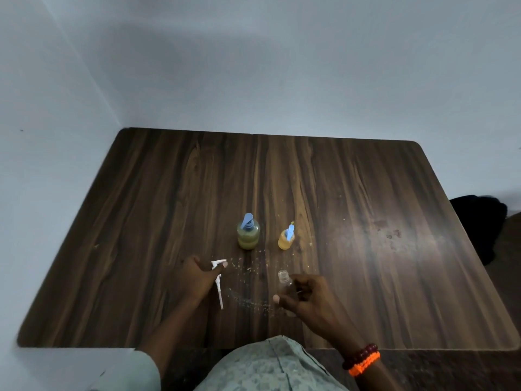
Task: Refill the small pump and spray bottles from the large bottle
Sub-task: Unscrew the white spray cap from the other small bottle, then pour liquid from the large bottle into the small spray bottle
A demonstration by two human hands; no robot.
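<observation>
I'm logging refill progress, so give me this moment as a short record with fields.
left hand: holds white spray head, dip tube pointing toward the person
right hand: grips small clear bottle, open-topped, looks empty
large pump bottle: upright, greenish-yellow liquid, pump on
small pump bottle: upright, orange liquid, pump on
table: droplets and crumbs between the hands

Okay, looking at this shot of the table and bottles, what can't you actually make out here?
- Head view: the clear bottle's lower body, hidden by the right hand.
- Whether the clear bottle holds liquid: too small, dim.
- Left hand's grip on the white spray head: fingers hidden behind the hand.
- Specks on the table: too small.
</observation>
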